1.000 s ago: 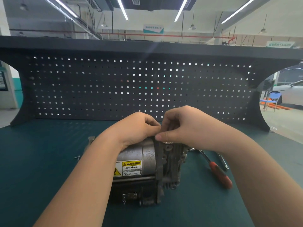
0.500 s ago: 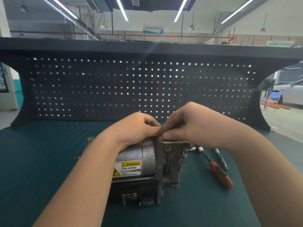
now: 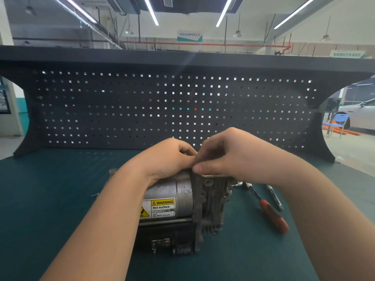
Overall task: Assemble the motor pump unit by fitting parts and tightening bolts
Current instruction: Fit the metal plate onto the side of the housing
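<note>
Our two forearms enter from the lower corners of the frame, bare, with no sleeves, gloves, watch or rings showing. Our left hand point(image 3: 168, 159) and right hand point(image 3: 229, 155) show short, unpainted nails on the fingers point(image 3: 199, 168).

I see a dark green worktop point(image 3: 50, 199) backed by a black pegboard point(image 3: 142, 110) along its far edge. Beyond the right edge, a blue chair point(image 3: 341, 121) stands near a white car point(image 3: 361, 114). Strip lights point(image 3: 151, 11) and a teal-and-white sign point(image 3: 189, 36) hang overhead.
</note>
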The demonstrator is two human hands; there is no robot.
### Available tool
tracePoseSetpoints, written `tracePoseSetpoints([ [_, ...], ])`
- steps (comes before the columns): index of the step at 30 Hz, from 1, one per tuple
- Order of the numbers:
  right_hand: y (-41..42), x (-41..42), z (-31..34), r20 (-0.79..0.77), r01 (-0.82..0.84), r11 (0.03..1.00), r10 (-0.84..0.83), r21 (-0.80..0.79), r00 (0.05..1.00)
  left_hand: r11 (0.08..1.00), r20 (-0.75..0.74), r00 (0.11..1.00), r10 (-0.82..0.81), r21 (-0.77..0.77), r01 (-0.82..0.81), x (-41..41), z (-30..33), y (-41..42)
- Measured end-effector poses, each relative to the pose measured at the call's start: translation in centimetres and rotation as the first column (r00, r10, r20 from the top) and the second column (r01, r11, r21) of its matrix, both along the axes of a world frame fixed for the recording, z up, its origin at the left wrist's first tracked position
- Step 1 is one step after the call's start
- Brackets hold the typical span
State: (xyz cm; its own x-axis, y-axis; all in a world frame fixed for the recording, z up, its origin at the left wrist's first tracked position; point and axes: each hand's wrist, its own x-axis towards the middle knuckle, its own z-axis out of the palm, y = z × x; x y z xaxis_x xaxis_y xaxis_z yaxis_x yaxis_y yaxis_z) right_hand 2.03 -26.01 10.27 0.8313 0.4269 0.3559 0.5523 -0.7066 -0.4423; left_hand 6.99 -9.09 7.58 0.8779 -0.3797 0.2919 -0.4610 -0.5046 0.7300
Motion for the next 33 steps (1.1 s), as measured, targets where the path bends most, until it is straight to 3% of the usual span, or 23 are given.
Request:
tracePoseSetpoints([
  [10, -0.1, -0.3, 0.3, -0.026, 0.022, 1.000, -0.022, -0.005, 0.999, 1.000, 0.007, 1.000, 0.016, -0.001, -0.016, 0.4, -0.1, 0.1],
  [23, 1.7, -0.3, -0.7, 0.105, 0.136, 0.983, -0.123, -0.124, 0.987, 1.000, -0.008, 1.000, -0.003, -0.019, 0.003, 0.4, -0.1, 0.2],
  [33, 1.2, -0.1, -0.5, 0.128, 0.161, 0.979, -0.145, -0.127, 0.981, 0.999, -0.023, 0.999, -0.027, -0.036, 0.026, 0.5, -0.2, 0.2],
])
